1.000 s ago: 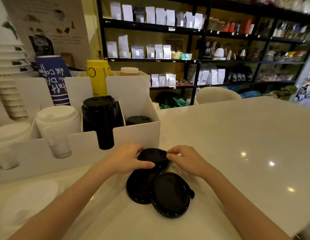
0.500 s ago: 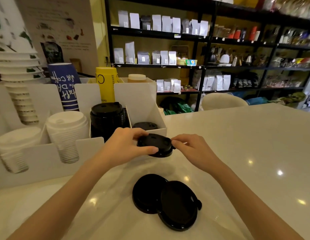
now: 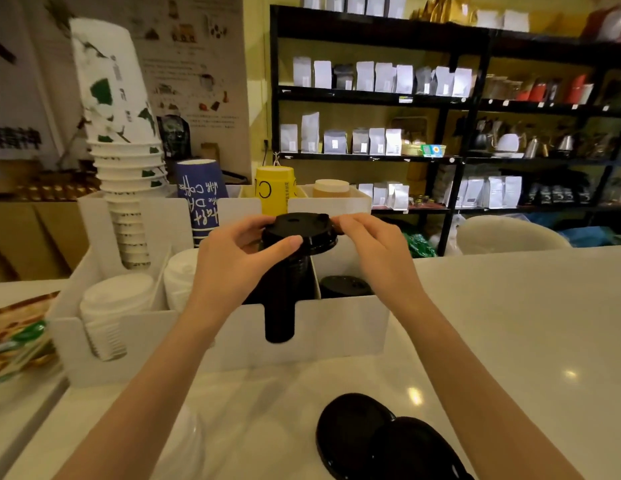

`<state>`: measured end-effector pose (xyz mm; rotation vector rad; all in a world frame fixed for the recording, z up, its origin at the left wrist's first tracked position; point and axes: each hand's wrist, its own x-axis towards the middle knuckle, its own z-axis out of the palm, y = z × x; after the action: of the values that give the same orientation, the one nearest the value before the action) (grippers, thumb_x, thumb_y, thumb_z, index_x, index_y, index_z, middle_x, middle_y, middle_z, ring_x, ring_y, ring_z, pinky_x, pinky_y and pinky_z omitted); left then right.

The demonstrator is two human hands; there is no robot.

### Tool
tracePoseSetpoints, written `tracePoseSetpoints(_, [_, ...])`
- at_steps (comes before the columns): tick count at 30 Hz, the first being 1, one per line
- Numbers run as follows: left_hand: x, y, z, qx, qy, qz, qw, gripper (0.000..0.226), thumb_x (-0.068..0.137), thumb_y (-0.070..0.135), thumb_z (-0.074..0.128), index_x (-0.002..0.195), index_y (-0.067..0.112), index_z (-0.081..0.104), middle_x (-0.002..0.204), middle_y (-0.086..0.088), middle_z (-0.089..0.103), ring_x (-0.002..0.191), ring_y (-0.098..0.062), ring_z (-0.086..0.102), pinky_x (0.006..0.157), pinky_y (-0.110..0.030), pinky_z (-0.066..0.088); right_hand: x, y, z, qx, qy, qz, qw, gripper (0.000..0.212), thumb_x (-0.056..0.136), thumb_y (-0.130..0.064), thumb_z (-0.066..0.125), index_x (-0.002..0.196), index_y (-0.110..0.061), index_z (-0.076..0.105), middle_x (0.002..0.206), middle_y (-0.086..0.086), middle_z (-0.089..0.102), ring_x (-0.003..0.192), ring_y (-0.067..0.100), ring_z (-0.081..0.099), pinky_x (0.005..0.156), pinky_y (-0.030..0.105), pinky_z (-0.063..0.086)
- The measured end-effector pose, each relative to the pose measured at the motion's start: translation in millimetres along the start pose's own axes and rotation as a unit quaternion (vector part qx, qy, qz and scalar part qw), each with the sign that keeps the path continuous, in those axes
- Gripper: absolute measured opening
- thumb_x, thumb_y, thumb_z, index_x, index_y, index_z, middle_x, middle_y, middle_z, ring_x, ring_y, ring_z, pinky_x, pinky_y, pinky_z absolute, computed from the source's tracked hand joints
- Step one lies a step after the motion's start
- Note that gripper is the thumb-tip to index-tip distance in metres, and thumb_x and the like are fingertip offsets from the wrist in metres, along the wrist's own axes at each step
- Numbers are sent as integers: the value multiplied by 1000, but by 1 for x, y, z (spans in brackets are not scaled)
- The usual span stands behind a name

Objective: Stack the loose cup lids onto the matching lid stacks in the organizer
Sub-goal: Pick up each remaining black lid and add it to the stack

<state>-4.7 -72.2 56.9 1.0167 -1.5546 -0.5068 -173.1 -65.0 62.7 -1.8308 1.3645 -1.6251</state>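
Note:
A black cup lid point(image 3: 299, 231) is held between both hands right on top of the tall black lid stack point(image 3: 280, 306) in the white organizer point(image 3: 343, 327). My left hand point(image 3: 239, 251) grips its left rim with thumb in front. My right hand point(image 3: 375, 247) pinches its right rim. Whether the lid rests on the stack I cannot tell. Two loose black lids point(image 3: 382, 441) lie overlapping on the counter near me. A short black lid stack point(image 3: 345, 285) sits in the right compartment. White lid stacks point(image 3: 111, 313) fill the left compartments.
Stacked paper cups stand behind the organizer: white-green point(image 3: 125, 150), blue point(image 3: 200, 195), yellow point(image 3: 275, 188). Printed packets point(image 3: 14, 337) lie at the left edge. The white counter point(image 3: 510, 323) stretches to the right. Black shelves with bags line the back wall.
Both hands lifted one black lid off the counter pile and carried it up and away, over the organizer's front wall, to the top of the tall black stack. The camera view moved closer.

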Motion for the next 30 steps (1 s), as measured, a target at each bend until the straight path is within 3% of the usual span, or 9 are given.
tracePoseSetpoints(3, [4, -10, -2, 34, 34, 13, 999, 47, 66, 34, 73, 110, 18, 62, 106, 3, 65, 101, -14, 60, 85, -17, 45, 1, 4, 16, 51, -21, 19, 998, 32, 93, -28, 38, 98, -13, 66, 91, 3, 63, 78, -8, 52, 63, -3, 35])
tracePoseSetpoints(6, [9, -17, -2, 89, 62, 28, 994, 47, 67, 35, 72, 109, 17, 61, 102, 7, 61, 100, -10, 55, 79, -9, 37, 5, 8, 27, 91, -74, 43, 992, 35, 95, -28, 32, 111, -16, 60, 97, -3, 60, 77, -21, 49, 63, -7, 34])
tracePoseSetpoints(9, [12, -24, -2, 117, 74, 27, 990, 48, 67, 35, 73, 109, 15, 62, 106, 1, 65, 101, -10, 55, 86, -20, 40, 7, 11, 30, 109, -108, 84, 985, 39, 95, -32, 28, 119, -18, 55, 105, -5, 56, 90, -6, 49, 70, 7, 39])
tracePoseSetpoints(14, [15, -32, 0, 154, 58, 7, 986, 51, 68, 37, 71, 112, 13, 60, 114, -5, 65, 106, -16, 55, 91, -29, 44, 9, 20, 38, 77, -149, 102, 981, 44, 96, -37, 19, 125, -24, 50, 123, -8, 49, 109, 7, 41, 96, 23, 26])
tracePoseSetpoints(20, [15, -36, 3, 179, 31, -15, 983, 54, 70, 39, 69, 117, 14, 55, 119, -5, 63, 111, -17, 54, 86, -25, 40, 9, 25, 38, 81, -170, 109, 976, 28, 97, -35, 19, 105, -38, 45, 96, -22, 47, 80, -13, 38, 81, 17, 30])
tracePoseSetpoints(23, [16, -37, 1, 173, 13, -31, 984, 53, 72, 39, 67, 117, 15, 54, 121, -5, 62, 111, -16, 53, 84, -24, 40, 9, 29, 41, 73, -175, 85, 978, 28, 96, -36, 21, 108, -38, 47, 92, -32, 46, 79, -22, 43, 69, -2, 31])
tracePoseSetpoints(25, [17, -38, -1, 167, -7, -38, 985, 52, 73, 38, 67, 118, 16, 54, 122, -4, 61, 110, -15, 53, 83, -22, 39, 8, 32, 42, 58, -175, 58, 981, 33, 96, -37, 25, 112, -34, 53, 101, -24, 56, 86, -24, 48, 75, -2, 35])
tracePoseSetpoints(28, [17, -39, -3, 171, -28, -35, 984, 50, 75, 38, 65, 118, 17, 53, 121, -4, 60, 109, -14, 52, 82, -23, 39, 5, 32, 42, 27, -168, 20, 985, 39, 96, -37, 29, 113, -14, 56, 109, 12, 61, 97, 9, 54, 83, 26, 43])
tracePoseSetpoints(30, [16, -40, 0, 196, -22, -26, 980, 49, 76, 40, 63, 118, 17, 53, 120, -4, 59, 108, -16, 52, 83, -23, 38, 4, 33, 41, -1, -176, -7, 984, 31, 95, -32, 34, 114, -19, 55, 111, 12, 62, 96, 11, 53, 84, 30, 43])
